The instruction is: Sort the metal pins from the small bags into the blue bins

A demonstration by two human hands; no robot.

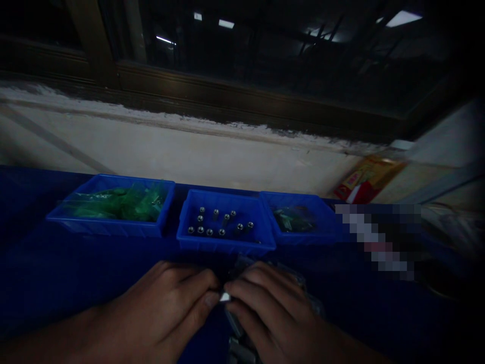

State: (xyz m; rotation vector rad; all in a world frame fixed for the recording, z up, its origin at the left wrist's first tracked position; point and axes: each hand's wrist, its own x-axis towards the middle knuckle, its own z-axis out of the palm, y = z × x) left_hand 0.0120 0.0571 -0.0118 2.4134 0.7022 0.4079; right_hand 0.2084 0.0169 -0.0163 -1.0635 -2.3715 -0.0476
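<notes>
In the lower middle, my left hand (174, 303) and my right hand (269, 308) meet over the blue table, fingers pinched. Between their fingertips shows a small shiny metal piece (225, 297), mostly covered, so its kind is unclear. Beneath and beside my right hand lie grey pieces (240, 351) and some clear plastic wrapping (314, 303), partly hidden. Just beyond my hands, several small metal sleeves (222, 232) with open tops stand upright inside the middle blue bin (227, 246).
At the left, a blue bin (106, 226) holds green plastic bags (121, 202). Another blue bin (326, 230) on the right contains small bagged items (291, 220). Behind them rise a pale wall (212, 156) and a dark window. A red and yellow packet (369, 177) leans at the back right.
</notes>
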